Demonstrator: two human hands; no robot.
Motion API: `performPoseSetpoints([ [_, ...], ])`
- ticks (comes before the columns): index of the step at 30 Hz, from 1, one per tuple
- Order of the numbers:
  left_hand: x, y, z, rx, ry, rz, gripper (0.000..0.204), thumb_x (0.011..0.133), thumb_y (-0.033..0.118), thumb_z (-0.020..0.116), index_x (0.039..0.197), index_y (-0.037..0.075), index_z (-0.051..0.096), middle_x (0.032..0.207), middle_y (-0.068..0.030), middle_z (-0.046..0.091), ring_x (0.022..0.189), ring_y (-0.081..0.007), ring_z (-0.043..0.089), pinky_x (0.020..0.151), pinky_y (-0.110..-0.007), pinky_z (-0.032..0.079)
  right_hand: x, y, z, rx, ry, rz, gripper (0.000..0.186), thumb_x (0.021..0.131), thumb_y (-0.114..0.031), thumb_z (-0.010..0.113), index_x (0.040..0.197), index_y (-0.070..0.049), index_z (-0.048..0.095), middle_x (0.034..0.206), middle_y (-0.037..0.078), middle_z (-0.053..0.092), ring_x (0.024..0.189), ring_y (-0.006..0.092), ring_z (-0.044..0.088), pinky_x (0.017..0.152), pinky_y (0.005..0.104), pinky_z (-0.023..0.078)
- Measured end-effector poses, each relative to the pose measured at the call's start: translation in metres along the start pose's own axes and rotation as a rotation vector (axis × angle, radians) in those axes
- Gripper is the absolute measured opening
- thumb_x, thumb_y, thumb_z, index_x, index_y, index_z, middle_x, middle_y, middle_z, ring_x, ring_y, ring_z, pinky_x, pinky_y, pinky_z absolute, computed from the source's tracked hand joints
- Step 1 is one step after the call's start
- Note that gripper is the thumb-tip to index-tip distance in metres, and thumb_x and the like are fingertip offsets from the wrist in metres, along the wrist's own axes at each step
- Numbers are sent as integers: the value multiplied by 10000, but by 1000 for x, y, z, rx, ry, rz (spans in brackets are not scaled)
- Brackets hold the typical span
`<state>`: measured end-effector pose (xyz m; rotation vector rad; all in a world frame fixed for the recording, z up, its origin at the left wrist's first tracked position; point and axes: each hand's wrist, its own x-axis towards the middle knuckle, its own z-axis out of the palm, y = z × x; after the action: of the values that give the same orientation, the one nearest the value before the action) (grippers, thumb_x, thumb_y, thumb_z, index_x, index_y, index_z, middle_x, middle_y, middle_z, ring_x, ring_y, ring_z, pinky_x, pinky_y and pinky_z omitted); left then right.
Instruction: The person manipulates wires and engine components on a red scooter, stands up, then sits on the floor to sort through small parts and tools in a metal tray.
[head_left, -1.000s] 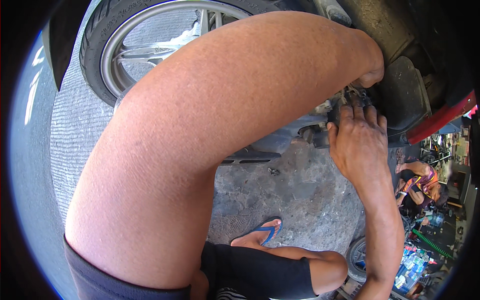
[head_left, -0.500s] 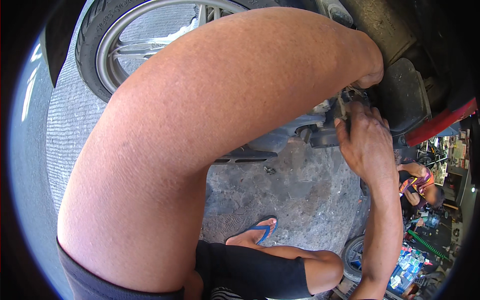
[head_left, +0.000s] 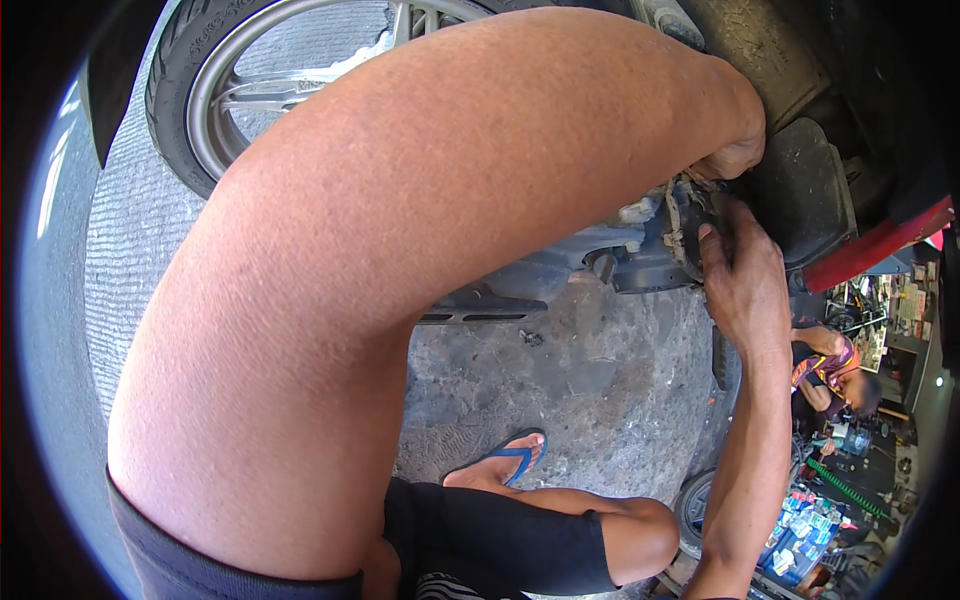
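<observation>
My left arm (head_left: 450, 180) arches across the picture to my left hand (head_left: 735, 150), curled high in the scooter's mechanism; what it grips is hidden. Just below, my right hand (head_left: 742, 280) has its thumb and fingers bent around a dark, grimy part (head_left: 722, 220), beside pale cables (head_left: 672, 225) and a metal housing (head_left: 625, 265). A black flap (head_left: 800, 190) lies right of both hands, above a red body panel (head_left: 865, 255). The rear wheel (head_left: 220, 95), with silver spokes, is partly behind my left arm.
A sandaled foot (head_left: 495, 465) rests on stained concrete (head_left: 560, 390) below. At right, another person (head_left: 830, 375) sits bent over near a green coiled hose (head_left: 850, 490), a second wheel (head_left: 695, 510) and a pile of small blue-and-white items (head_left: 800, 530). Ridged paving (head_left: 130, 250) lies left.
My right hand has moved right, and its fingers have curled from lying spread to bending around the dark part. My left hand stays about in place. The view has shifted slightly.
</observation>
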<state>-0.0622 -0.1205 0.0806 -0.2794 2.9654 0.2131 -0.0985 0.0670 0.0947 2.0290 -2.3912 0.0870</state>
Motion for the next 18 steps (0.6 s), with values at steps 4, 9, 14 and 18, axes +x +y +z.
performPoseSetpoints([
  [4,-5,0,-1,-2,7,-5,351,852,149,617,1175,93,742,1229,-118,707,1127,-319,668,922,-468,537,-1,-3,8,-83,148,-109,292,917,-55,592,1174,82,605,1088,338,649,1094,478,618,905,516,504],
  [9,-10,3,1,-14,7,-15,350,852,149,621,1177,99,743,1230,-112,708,1128,-315,669,919,-469,539,11,-3,9,-140,188,-235,270,887,0,592,1147,70,607,1079,311,652,1080,479,615,903,526,497],
  [14,-17,6,0,-19,21,-18,350,852,149,625,1178,104,743,1231,-107,708,1129,-312,669,917,-471,541,20,2,10,-175,160,-198,239,866,10,568,1089,41,650,1068,286,660,1041,463,631,891,521,509],
  [18,-22,7,3,-31,15,-29,350,852,149,628,1179,109,744,1231,-102,709,1130,-310,670,915,-472,542,23,-2,17,-219,165,-88,240,864,-2,570,1076,35,676,1075,283,667,1040,455,637,898,512,507],
])
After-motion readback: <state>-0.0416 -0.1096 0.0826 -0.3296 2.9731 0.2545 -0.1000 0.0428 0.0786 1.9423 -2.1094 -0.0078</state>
